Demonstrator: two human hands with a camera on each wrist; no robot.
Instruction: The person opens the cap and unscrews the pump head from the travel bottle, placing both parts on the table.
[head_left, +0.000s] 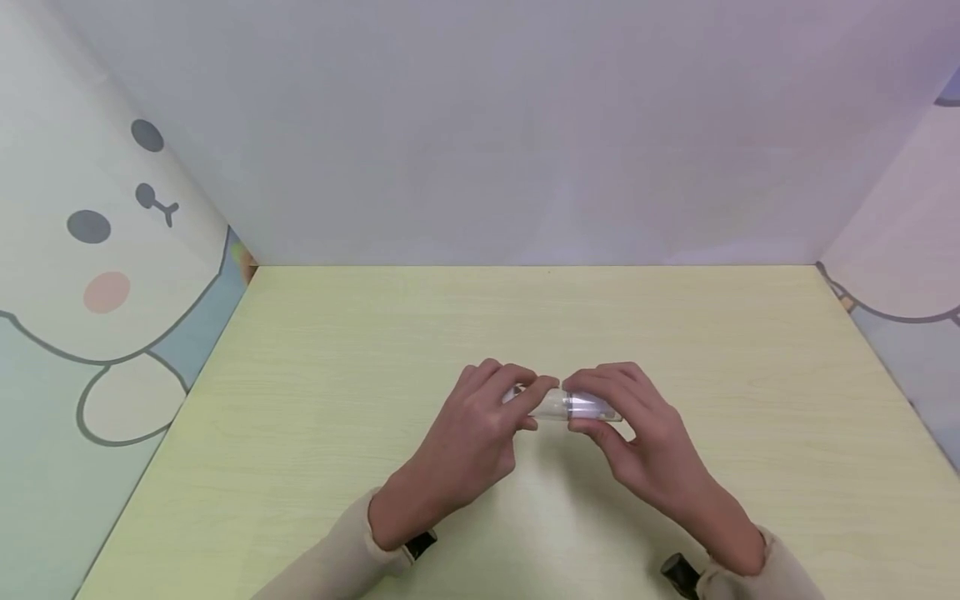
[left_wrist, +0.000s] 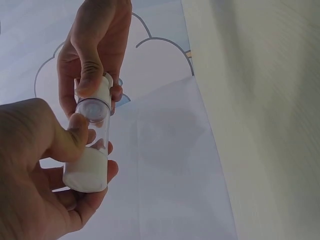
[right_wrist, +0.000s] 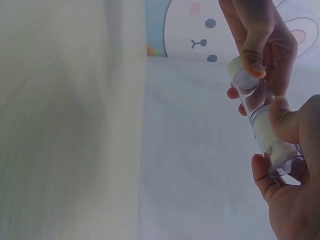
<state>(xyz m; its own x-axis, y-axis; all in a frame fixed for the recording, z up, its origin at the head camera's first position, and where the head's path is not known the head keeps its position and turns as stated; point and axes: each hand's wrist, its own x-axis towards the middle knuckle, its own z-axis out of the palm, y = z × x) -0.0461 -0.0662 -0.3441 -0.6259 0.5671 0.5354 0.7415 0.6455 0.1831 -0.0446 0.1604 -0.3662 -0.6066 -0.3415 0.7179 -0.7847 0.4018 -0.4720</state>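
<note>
A small clear bottle [head_left: 555, 406] with white ends is held sideways above the table between both hands. The left hand [head_left: 476, 425] grips one end; in the left wrist view its thumb lies on the clear wall beside the white base [left_wrist: 86, 172]. Around the other end, the right hand [head_left: 648, 433] pinches the white collar [right_wrist: 266, 129] with thumb and fingers. A clear rim [right_wrist: 288, 166] shows past that collar in the right wrist view. The fingertips of the two hands nearly meet over the bottle in the head view.
The pale wooden table [head_left: 337, 333] meets a plain light wall [head_left: 525, 133] at the back. Side panels with cartoon animals [head_left: 112, 250] stand left and right. A black object [head_left: 681, 575] shows at the right cuff, another [head_left: 420, 544] at the left cuff.
</note>
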